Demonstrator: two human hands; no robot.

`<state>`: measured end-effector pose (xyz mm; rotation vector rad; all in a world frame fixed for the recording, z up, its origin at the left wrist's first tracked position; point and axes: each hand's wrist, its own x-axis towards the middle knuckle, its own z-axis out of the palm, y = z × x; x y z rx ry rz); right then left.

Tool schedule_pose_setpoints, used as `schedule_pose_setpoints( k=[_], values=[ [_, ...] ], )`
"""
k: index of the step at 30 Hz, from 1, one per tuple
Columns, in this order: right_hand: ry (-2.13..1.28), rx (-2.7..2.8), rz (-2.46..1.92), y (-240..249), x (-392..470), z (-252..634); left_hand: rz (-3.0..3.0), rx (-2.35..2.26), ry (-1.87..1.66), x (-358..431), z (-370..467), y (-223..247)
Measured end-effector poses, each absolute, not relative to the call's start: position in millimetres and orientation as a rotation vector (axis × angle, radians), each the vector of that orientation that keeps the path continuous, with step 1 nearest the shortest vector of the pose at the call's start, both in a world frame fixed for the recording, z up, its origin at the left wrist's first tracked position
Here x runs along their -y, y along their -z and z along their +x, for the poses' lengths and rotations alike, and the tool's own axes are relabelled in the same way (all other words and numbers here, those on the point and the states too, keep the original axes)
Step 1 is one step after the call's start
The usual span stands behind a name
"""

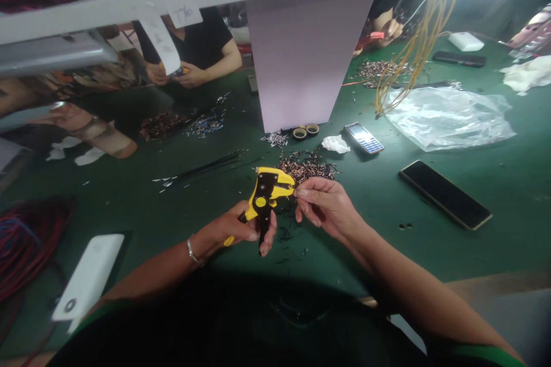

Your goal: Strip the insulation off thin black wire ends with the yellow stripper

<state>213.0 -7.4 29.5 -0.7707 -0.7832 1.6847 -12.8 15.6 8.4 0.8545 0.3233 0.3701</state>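
Yellow and black wire-stripping pliers (263, 188) are held upright by their handles in my left hand (247, 226), the jaws turned to the right. At the jaw tips my right hand (322, 203) has thumb and forefinger pinched together; what lies between them is too small to make out. Just behind the hands a pile of short dark wire pieces with coppery ends (307, 166) is spread on the green table (206, 206). A few dark scraps lie below the pliers.
A keypad phone (364, 137), a black smartphone (445, 194) and a clear plastic bag (451, 117) lie to the right. A white device (88, 276) and red cable coils (28, 249) are at left. A pale upright panel (301, 57) stands ahead; other people's hands work beyond.
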Motion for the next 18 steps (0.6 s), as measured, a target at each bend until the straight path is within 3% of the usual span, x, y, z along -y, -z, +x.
schedule_pose_setpoints(
  k=[18],
  values=[
    [-1.755,0.793,-0.777,-30.6,7.3,216.9,0.878,-0.352,-0.384,-12.1,-14.2,-11.0]
  ],
)
